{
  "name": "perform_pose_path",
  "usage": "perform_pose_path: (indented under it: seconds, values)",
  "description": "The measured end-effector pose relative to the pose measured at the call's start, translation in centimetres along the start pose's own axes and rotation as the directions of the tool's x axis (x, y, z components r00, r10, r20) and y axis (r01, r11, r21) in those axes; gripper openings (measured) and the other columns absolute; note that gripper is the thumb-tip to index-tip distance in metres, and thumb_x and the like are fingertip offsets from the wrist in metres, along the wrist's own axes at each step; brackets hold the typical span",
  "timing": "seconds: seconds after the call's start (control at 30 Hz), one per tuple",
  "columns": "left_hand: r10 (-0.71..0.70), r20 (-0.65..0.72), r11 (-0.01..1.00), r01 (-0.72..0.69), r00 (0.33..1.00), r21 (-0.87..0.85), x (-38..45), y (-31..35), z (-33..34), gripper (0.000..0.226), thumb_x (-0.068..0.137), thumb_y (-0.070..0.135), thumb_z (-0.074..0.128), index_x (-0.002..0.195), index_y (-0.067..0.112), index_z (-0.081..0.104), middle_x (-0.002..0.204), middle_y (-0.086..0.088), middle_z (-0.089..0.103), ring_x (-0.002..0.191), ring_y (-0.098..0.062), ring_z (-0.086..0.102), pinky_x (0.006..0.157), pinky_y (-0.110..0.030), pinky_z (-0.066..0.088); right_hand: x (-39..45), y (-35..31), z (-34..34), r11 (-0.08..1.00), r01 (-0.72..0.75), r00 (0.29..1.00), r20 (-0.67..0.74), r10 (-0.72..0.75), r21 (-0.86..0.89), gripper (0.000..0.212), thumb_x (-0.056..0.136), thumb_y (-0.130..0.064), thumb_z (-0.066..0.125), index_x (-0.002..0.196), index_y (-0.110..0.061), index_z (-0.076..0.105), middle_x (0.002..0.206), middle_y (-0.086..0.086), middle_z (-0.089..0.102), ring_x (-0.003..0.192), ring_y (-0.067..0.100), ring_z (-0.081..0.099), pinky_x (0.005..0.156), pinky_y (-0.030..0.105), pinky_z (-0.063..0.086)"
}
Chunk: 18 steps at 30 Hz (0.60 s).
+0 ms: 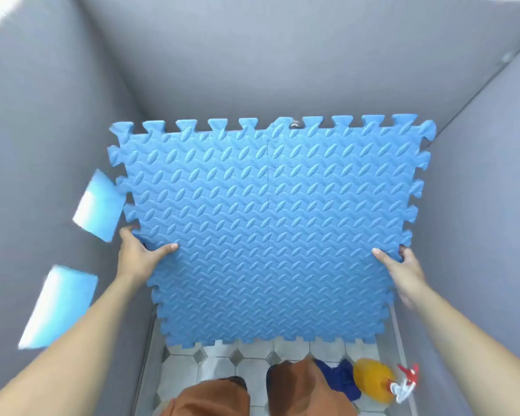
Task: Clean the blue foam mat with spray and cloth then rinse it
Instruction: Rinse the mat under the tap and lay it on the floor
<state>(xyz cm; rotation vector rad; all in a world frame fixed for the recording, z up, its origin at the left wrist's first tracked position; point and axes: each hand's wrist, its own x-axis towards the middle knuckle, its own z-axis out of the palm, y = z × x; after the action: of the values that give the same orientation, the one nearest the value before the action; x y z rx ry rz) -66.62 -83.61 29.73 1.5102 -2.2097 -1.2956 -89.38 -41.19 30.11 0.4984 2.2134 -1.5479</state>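
Observation:
The blue foam mat (267,229), two interlocked puzzle-edged tiles with a leaf texture, is held up off the floor in front of me. My left hand (140,250) grips its left edge, thumb on the front face. My right hand (403,274) grips the right edge the same way. On the floor at the lower right stands a yellow spray bottle (373,379) with a red and white trigger head (406,382). A dark blue cloth (341,379) lies crumpled beside it.
Grey walls (252,70) close in on three sides of a narrow stall. The floor is white tile with grey diamond insets (192,367). Two blue-white reflections (99,205) show on the left wall. My legs in brown trousers (297,391) stand below the mat.

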Motion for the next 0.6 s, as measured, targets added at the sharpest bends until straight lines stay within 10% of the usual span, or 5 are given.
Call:
perform_pose_path:
  seconds: [0.2,0.6]
  values:
    - [-0.032,0.032,0.998,0.033,0.999,-0.051,-6.5,16.2,-14.9,0.095,0.065,0.036,0.087,0.134,0.012,0.026,0.107,-0.008,0.052,0.099,-0.030,0.056,0.082,-0.042,0.048,-10.5,-18.3,-6.5,0.995,0.073,0.997,-0.019,-0.074,-0.074,0.075,0.076,-0.030,0.079,0.139,-0.008,0.044,0.132,0.004,0.056,0.108,0.021,0.057,0.092,0.035,0.045]
    - [0.004,-0.227,0.976,-0.053,0.974,-0.211,-15.8,22.5,-25.4,0.100,0.068,0.029,0.086,0.142,0.021,0.019,0.131,-0.010,0.053,0.116,-0.032,0.056,0.099,-0.050,0.045,-13.5,-27.0,-5.1,0.970,0.210,0.978,0.023,-0.209,-0.121,0.070,0.076,-0.036,0.078,0.136,-0.015,0.048,0.137,0.012,0.054,0.121,0.032,0.055,0.101,0.043,0.044]
